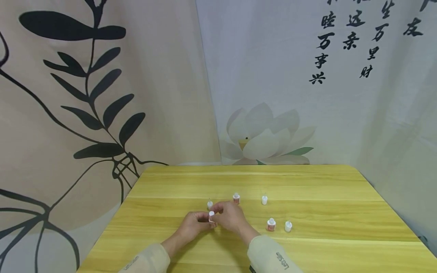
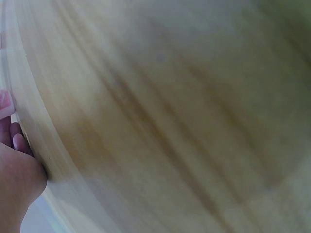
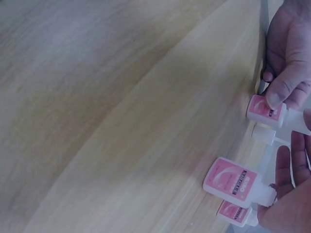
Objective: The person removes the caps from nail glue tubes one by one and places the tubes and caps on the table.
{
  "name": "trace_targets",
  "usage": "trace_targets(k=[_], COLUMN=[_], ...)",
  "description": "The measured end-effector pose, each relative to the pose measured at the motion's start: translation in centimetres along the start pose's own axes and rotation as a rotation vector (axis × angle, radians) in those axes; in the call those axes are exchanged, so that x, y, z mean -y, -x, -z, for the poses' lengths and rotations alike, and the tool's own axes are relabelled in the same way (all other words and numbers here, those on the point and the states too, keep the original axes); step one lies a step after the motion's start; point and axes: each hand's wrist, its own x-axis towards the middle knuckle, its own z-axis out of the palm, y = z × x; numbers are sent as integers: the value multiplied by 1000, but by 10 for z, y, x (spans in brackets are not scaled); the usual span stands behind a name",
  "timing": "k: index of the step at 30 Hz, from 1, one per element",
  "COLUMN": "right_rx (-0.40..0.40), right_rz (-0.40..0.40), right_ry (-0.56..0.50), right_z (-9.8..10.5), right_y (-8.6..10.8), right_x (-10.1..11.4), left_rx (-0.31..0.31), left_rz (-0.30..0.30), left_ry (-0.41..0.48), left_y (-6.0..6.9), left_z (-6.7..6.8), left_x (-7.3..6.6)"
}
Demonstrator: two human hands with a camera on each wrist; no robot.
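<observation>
My left hand pinches a small white bottle with a pink label, its thumb pressed on the label. On top of this bottle is a white cap, and the fingers of my right hand pinch it from the other side. Whether the cap is screwed tight cannot be seen. Just beyond the hands, a loose white cap stands with a thin stem pointing up. The left wrist view catches only the edge of my left hand and part of a pink-labelled bottle.
One pink-labelled bottle stands behind my right hand, and another bottle stands to its right. Two more loose white caps stand on the right, a farther cap and a nearer cap. A printed curtain hangs behind the wooden table.
</observation>
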Motion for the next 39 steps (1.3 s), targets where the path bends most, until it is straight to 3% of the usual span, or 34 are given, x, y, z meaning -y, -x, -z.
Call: trace_targets(k=[39], right_rx=[-7], right_rz=[-12], right_ry=[-31], right_z=[1], right_y=[1], right_x=[0], left_rx=[12], left_rz=[-12], left_ry=[-13], left_y=[0], left_z=[0], left_x=[1])
